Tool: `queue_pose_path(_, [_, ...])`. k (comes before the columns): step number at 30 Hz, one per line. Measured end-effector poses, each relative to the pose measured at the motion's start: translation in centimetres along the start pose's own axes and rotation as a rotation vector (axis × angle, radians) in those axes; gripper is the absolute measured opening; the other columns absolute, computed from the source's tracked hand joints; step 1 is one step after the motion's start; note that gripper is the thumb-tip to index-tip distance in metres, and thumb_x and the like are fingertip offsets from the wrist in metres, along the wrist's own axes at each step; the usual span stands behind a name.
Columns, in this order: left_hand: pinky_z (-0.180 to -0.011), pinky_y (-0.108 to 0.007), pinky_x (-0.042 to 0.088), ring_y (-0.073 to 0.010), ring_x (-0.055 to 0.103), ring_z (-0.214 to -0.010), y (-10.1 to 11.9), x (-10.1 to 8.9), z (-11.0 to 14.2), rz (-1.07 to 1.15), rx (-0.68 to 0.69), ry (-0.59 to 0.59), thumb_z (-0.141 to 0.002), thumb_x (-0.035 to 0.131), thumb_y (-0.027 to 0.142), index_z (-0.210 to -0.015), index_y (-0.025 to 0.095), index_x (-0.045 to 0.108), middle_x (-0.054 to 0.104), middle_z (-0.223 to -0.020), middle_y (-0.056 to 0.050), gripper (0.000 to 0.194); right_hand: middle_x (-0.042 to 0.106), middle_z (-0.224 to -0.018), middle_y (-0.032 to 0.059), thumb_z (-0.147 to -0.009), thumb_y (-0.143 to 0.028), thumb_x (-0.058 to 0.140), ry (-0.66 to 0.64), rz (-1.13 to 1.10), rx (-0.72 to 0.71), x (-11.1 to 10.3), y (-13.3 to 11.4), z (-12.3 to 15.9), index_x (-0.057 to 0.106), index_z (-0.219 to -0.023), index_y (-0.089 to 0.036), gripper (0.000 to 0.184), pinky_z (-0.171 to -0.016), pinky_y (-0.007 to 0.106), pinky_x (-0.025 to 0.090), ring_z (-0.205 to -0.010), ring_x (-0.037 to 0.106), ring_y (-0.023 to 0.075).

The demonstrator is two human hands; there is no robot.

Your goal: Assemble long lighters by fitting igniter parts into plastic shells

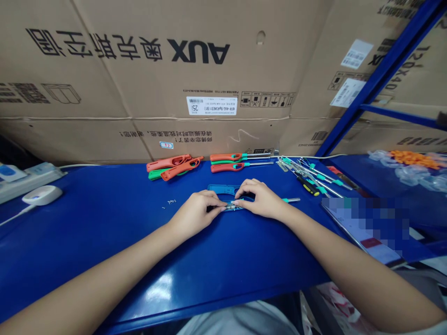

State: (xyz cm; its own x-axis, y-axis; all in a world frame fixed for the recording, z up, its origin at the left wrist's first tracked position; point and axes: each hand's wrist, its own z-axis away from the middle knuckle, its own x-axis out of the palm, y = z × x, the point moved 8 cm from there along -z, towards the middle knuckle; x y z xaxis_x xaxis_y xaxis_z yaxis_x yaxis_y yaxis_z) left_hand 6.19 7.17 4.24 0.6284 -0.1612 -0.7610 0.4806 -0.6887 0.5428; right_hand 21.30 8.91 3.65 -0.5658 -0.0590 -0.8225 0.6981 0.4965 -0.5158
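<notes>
An opened blue long-nosed lighter (233, 208) lies on the blue table, its inner parts exposed and a metal tube (293, 200) sticking out to the right. My left hand (199, 211) pinches the lighter's left end between thumb and fingers. From the other side my right hand (261, 200) closes on its middle, the thumb pressing at the inner parts. Just behind them sits an empty blue casing half (222, 189), partly covered by my right fingers. The small part under my fingertips is hidden. Several tiny screws (171, 202) lie left of my left hand.
Orange and green lighter casings (174, 166) lie at the back, beside lighters with metal tubes (226, 167). To the right are loose tubes (314, 172), a screwdriver (309, 186) and a phone (363, 230). A power strip (38, 179) stands left; cardboard (139, 93) backs the table.
</notes>
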Motion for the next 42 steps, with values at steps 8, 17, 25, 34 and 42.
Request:
queue_pose_path(8, [-0.084,-0.034,0.055,-0.0215,0.068,-0.091,0.5,0.1,0.7,-0.106,0.059,0.015,-0.092,0.063,0.018,-0.102,0.020,0.077,0.075,-0.095,-0.006,0.017,0.066,-0.098,0.0038,-0.089,-0.016,0.063,-0.042,0.041,-0.200,-1.7,-1.1,0.6,0.068,-0.094,-0.022,0.009,-0.093,0.038,0.043,-0.098,0.059,0.0201])
queue_pose_path(17, [-0.089,-0.038,0.053,-0.0226,0.063,-0.099,1.6,-0.6,0.7,-0.193,0.144,0.073,-0.093,0.062,0.022,-0.105,0.019,0.072,0.072,-0.103,-0.006,0.015,0.065,-0.098,0.0056,-0.089,-0.015,0.060,-0.073,0.127,-0.167,-4.3,1.2,0.8,0.069,-0.095,-0.020,0.012,-0.087,0.036,0.047,-0.093,0.059,0.0200])
queue_pose_path(25, [-0.089,-0.039,0.054,-0.0239,0.064,-0.100,2.2,0.0,0.8,-0.332,0.191,0.017,-0.097,0.055,0.022,-0.116,0.020,0.067,0.072,-0.108,-0.008,0.023,0.066,-0.100,0.0039,-0.084,-0.011,0.061,-0.208,-0.007,-0.158,-3.0,0.1,1.4,0.069,-0.098,-0.022,0.020,-0.079,0.031,0.051,-0.087,0.061,0.0177])
queue_pose_path(34, [-0.090,-0.043,0.057,-0.0285,0.065,-0.105,2.4,-0.8,0.8,-0.452,0.156,-0.014,-0.094,0.057,0.030,-0.124,0.016,0.066,0.071,-0.116,-0.012,0.034,0.063,-0.110,0.0069,-0.090,-0.017,0.062,-0.096,0.182,-0.159,-2.7,2.0,0.7,0.067,-0.100,-0.022,0.013,-0.092,0.041,0.046,-0.103,0.057,0.0230])
queue_pose_path(42, [-0.107,-0.053,0.046,-0.0321,0.052,-0.130,1.4,-2.2,0.5,-0.461,0.135,0.141,-0.099,0.053,0.031,-0.142,0.020,0.052,0.057,-0.142,-0.015,0.045,0.063,-0.079,0.0012,-0.090,-0.030,0.061,0.042,-0.265,0.104,-3.8,2.8,0.3,0.059,-0.089,-0.019,0.011,-0.064,0.030,0.052,-0.068,0.061,0.0149])
